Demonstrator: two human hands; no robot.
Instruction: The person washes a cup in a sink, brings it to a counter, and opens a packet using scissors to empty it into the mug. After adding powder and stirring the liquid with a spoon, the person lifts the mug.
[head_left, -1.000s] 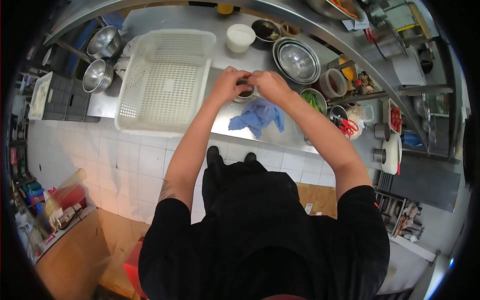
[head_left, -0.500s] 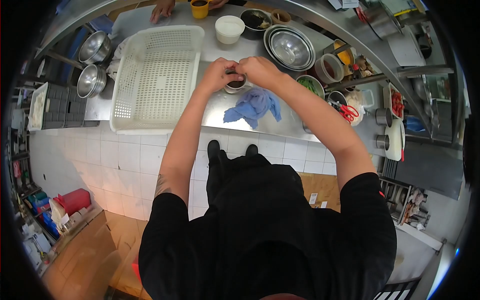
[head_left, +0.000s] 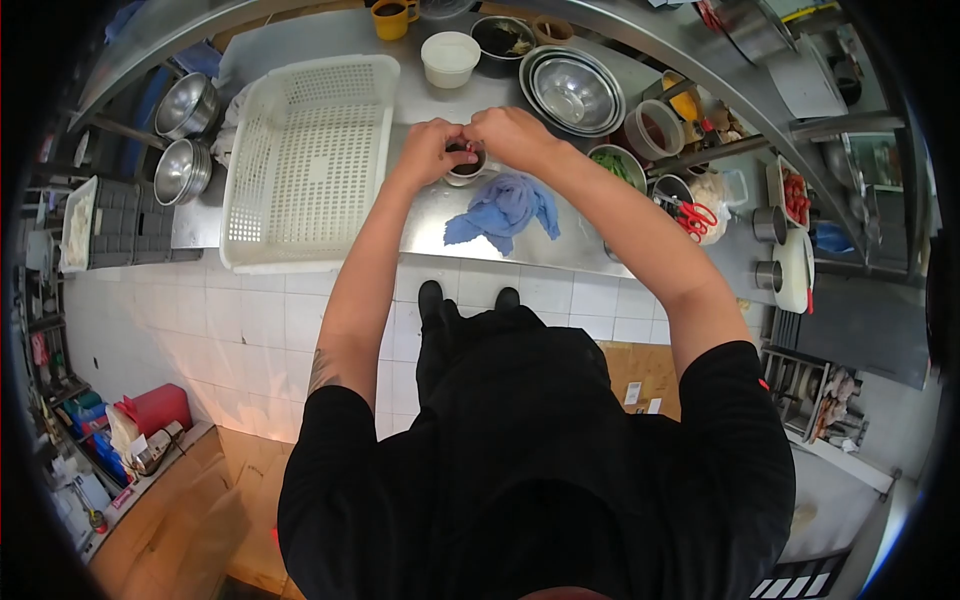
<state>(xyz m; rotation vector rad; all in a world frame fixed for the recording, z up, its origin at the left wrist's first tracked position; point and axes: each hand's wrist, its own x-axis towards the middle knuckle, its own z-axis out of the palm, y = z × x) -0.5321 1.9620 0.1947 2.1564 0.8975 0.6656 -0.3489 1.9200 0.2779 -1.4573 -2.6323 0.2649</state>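
Observation:
Over a small bowl with dark contents on the steel counter, my left hand and my right hand meet at the fingertips. Both hands have their fingers pressed together in a pinch. A small reddish bit shows between them, too small to name. A crumpled blue cloth lies just in front of the bowl. To the left is a large white perforated basket.
Behind my hands are a white tub, a dark bowl, a yellow cup and nested steel bowls. Red-handled scissors and a bowl of greens are at the right. A metal shelf edge crosses above.
The view has shifted slightly. The other person's hands at the counter's far edge, seen half a second ago, are out of view. A clear round container now shows beside the yellow cup. My hands remain together over the bowl.

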